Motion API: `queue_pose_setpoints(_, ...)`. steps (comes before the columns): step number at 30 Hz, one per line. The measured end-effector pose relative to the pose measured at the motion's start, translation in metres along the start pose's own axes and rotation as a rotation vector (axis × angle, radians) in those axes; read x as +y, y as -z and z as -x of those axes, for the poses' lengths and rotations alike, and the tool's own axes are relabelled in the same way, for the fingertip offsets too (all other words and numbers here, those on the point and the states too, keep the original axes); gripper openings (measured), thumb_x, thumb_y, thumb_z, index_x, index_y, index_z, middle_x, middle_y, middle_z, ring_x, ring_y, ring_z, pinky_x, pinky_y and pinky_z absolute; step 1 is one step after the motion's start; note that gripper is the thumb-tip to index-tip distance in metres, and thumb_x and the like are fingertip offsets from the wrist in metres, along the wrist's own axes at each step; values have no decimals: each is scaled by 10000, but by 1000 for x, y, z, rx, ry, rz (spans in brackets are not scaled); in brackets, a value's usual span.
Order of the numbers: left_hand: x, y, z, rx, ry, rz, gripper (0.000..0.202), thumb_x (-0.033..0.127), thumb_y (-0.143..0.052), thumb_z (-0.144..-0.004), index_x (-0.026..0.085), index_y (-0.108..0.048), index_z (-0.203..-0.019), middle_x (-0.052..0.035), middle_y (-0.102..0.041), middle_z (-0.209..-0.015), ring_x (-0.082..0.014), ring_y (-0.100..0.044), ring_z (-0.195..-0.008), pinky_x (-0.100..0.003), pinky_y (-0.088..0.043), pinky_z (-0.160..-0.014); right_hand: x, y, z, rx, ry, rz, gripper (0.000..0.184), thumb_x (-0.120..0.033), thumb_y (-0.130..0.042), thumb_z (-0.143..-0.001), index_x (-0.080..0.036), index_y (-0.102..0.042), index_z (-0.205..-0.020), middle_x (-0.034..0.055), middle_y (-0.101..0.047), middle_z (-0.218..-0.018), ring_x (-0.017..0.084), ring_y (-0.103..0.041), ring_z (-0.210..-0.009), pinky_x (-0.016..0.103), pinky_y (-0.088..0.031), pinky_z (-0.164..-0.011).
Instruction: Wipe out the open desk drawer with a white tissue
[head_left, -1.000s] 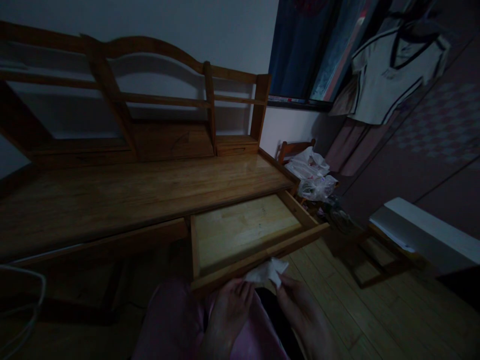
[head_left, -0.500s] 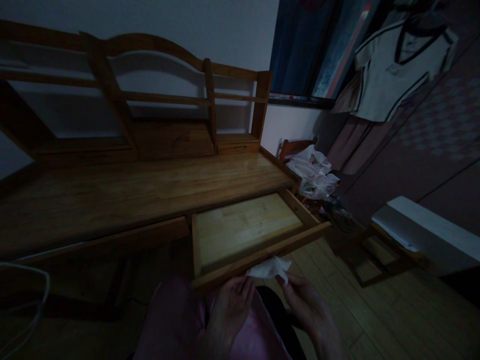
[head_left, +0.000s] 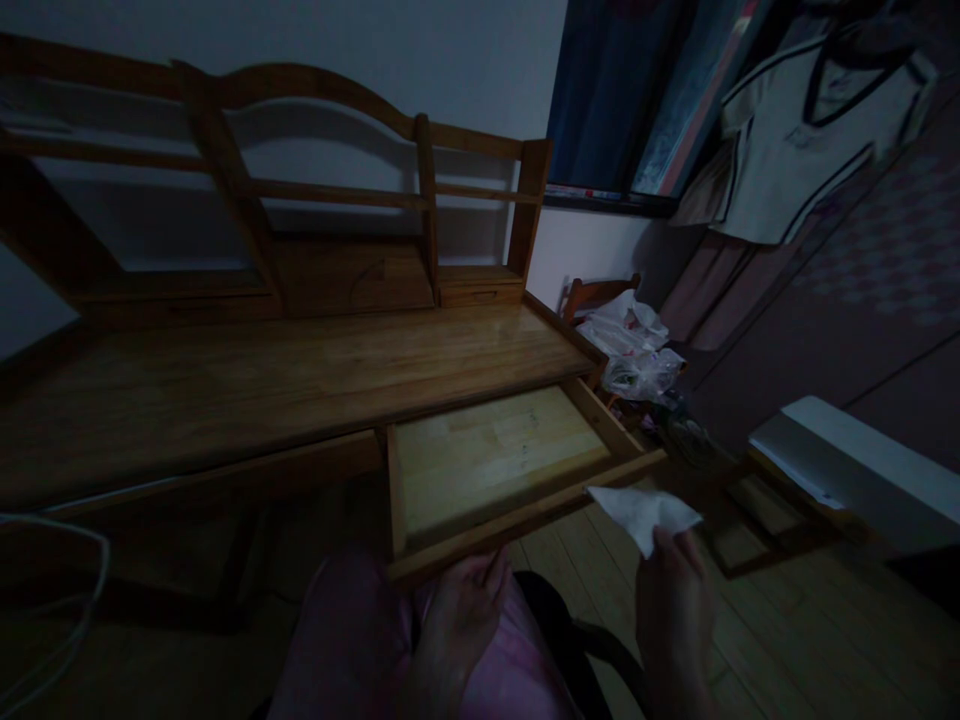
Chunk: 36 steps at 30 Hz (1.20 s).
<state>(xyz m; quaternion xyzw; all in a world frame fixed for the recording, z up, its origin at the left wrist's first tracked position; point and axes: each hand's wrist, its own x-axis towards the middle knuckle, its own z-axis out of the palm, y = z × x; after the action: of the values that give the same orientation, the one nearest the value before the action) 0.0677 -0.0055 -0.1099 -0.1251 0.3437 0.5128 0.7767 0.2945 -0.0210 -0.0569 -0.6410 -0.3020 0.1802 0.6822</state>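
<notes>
My right hand [head_left: 675, 590] pinches a crumpled white tissue [head_left: 641, 515] by its lower edge. The tissue is held up just beyond the right front corner of a pulled-out wooden drawer [head_left: 525, 512]. Nothing lies on the drawer's pale bottom apart from some small dark marks. My left hand [head_left: 465, 610] rests over my lap, close to the drawer's front board. Its fingers are curled together; whether anything is in them is hidden.
The drawer belongs to a wooden desk [head_left: 315, 375] with a shelf unit [head_left: 427, 210] at its back. Plastic bags [head_left: 637, 350] sit on a chair beyond it. A stool [head_left: 772, 510] with a white box-like object [head_left: 862, 450] stands right. A white cable [head_left: 97, 560] hangs at left.
My right hand has moved right and slightly up, carrying the tissue away from my left hand. My left hand has stayed by the drawer front.
</notes>
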Motion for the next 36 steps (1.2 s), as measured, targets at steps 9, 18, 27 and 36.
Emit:
queue_pose_setpoints(9,2,-4,3,11,20,31,243,-41,-541,-775,100,-629,-598,-95,-679,-798,-291,-677,-1080,-381,-560,-939,12,-33,7,185,-4,6,399,-378,-585,-771,-126,-705,-1057,80,-685,-968,284,-588,-959,420,-439,-878)
queue_pose_setpoints(18,2,-10,6,45,11,-2,226,-68,-563,-743,112,-636,-627,-108,-720,-860,-254,-709,-991,-365,-571,-916,-28,-13,-11,537,493,88,481,-317,-547,-895,-146,-593,-1342,132,-589,-1375,326,-513,-1291,500,-386,-1088)
queue_pose_setpoints(27,2,-2,2,2,20,24,260,-41,-526,-785,99,-646,-601,-120,-720,-862,-259,-710,-988,-365,-576,-895,49,-53,15,-26,224,64,513,-387,-377,-973,-178,-496,-1426,102,-416,-1534,277,-338,-1438,521,-231,-1191)
queue_pose_setpoints(36,3,-4,4,-18,35,28,224,-36,-559,-776,98,-655,-624,-117,-729,-900,-260,-701,-1020,-366,-568,-910,55,-57,33,-112,166,64,523,-366,-385,-970,-199,-445,-1462,85,-387,-1555,250,-318,-1449,485,-227,-1195)
